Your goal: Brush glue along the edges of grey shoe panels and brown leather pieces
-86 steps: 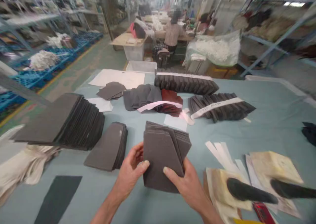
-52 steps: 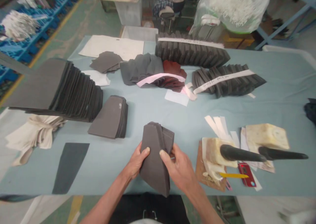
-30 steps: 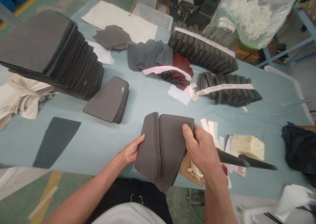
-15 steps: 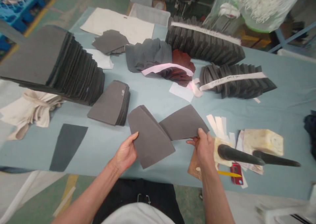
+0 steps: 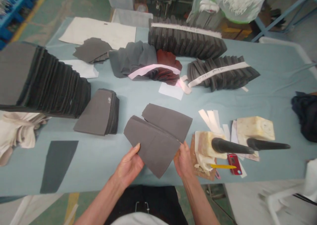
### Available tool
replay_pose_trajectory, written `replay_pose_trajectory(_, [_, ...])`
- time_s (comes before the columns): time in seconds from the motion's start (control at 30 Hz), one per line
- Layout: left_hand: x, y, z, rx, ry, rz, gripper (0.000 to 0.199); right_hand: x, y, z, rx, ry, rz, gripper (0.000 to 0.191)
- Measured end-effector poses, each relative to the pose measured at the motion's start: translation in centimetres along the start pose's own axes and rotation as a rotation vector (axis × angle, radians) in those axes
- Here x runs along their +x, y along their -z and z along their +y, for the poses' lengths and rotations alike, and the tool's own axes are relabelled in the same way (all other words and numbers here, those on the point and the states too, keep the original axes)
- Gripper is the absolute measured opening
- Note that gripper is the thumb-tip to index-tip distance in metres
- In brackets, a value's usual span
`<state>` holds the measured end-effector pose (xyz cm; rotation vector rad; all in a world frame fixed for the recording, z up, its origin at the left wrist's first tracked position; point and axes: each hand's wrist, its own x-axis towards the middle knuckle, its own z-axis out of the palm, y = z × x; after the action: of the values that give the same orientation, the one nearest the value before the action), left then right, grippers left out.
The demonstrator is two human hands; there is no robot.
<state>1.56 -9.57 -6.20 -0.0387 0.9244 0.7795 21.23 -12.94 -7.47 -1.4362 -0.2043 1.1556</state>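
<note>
Two flat dark grey pieces are held over the table, overlapping side by side. My left hand (image 5: 130, 165) grips the nearer piece (image 5: 153, 145) at its lower left edge, thumb on top. At the right, my right hand (image 5: 183, 159) pinches the lower right corner of the farther piece (image 5: 168, 119), close to the nearer one's right corner. A short stack of similar grey pieces (image 5: 95, 112) lies to the left. One single dark piece (image 5: 58, 165) rests flat at the front left.
A tall stack of grey pieces (image 5: 19, 73) stands at the left. Bundles with white strips (image 5: 185, 40) lie at the back. Two pale blocks with black handles (image 5: 232, 146), a yellow tool (image 5: 223, 166) and a red box (image 5: 234, 164) are at the right.
My right hand has moved left and down, bringing its piece up alongside and partly behind the left one. The held pieces have turned. The camera view has shifted, moving the table's objects in the picture.
</note>
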Motion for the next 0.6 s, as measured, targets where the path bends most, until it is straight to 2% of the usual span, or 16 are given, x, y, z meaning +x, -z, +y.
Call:
replay_pose_trajectory(0.17, [-0.1,-0.5,0.9,0.034,-0.060,0.012,0.044,0.0,-0.3,0.2,-0.032,-0.010,-0.068,0.056])
replay_pose_trajectory(0.37, [0.5,-3.1,1.4,0.101,-0.117,-0.012,0.044,-0.6,-0.4,1.0,-0.152,0.018,-0.158,0.072])
replay_pose_trajectory(0.5, [1.7,-4.5,1.5,0.156,-0.154,-0.005,0.050,-1.0,0.0,2.0,-0.270,0.070,-0.177,0.069])
replay_pose_trajectory(0.6, [2.3,-4.6,1.2,0.198,-0.196,0.047,0.055,-1.1,0.3,2.6,-0.350,0.122,-0.170,0.066])
